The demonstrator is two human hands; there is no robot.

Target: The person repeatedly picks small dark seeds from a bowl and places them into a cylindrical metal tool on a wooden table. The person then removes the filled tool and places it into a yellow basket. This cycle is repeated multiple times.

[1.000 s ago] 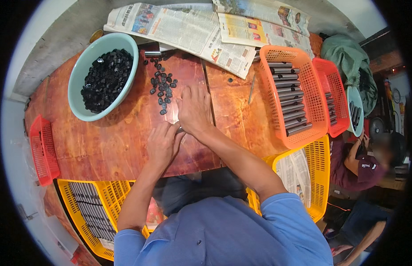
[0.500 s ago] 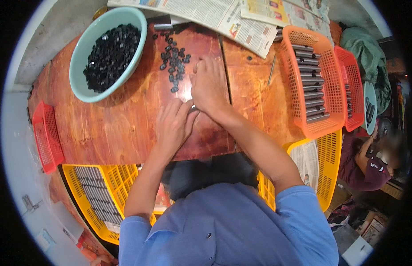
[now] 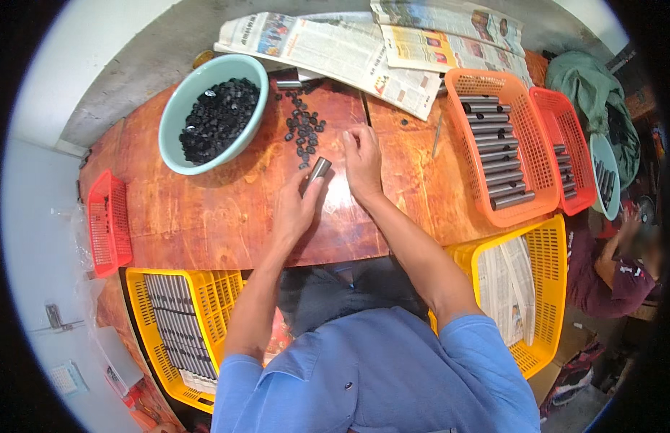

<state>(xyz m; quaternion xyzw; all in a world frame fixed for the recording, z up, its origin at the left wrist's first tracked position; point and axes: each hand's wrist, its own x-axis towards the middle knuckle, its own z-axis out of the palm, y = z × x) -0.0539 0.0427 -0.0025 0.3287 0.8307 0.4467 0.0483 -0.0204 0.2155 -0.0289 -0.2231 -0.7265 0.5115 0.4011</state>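
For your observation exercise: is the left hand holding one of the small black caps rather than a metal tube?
No: the left hand grips a short grey metal tube, while the loose black caps lie untouched on the wooden table.

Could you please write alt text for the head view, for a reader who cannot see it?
Seen from above, a person's left hand holds a short metal tube over a wooden table, while the right hand rests beside loose small black caps. A pale green bowl of black caps and an orange basket of tubes flank them.
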